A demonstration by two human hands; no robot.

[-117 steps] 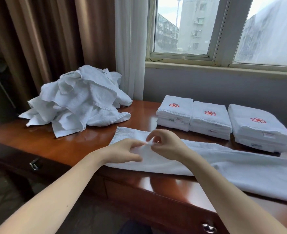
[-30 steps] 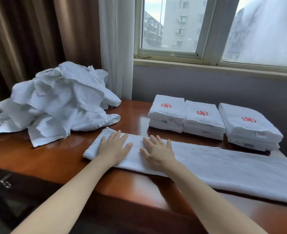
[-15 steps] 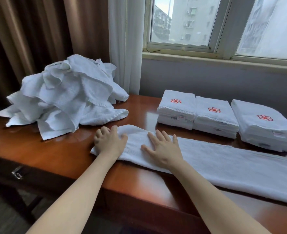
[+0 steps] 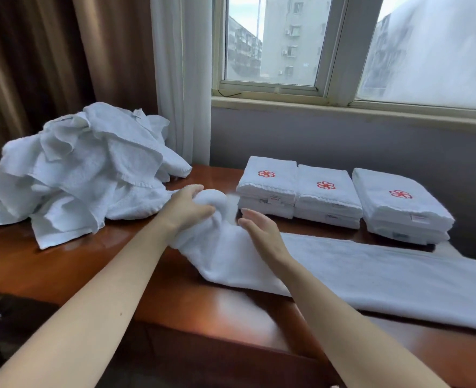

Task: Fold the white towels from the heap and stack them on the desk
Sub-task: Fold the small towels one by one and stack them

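A glossy reddish-brown wooden worktop [image 4: 63, 264] carries a crumpled white towel heap [image 4: 85, 169] at left, three folded red-crested towel stacks [image 4: 327, 196] behind, and one long white towel [image 4: 371, 275] in front.

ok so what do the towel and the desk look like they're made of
Towel: probably cotton terry, matte white; the surface looks nubbly and it sags softly where the left hand grips its end.
Desk: wood or wood veneer, reddish brown under a glossy lacquer; it mirrors window light. Solid or veneer cannot be told.
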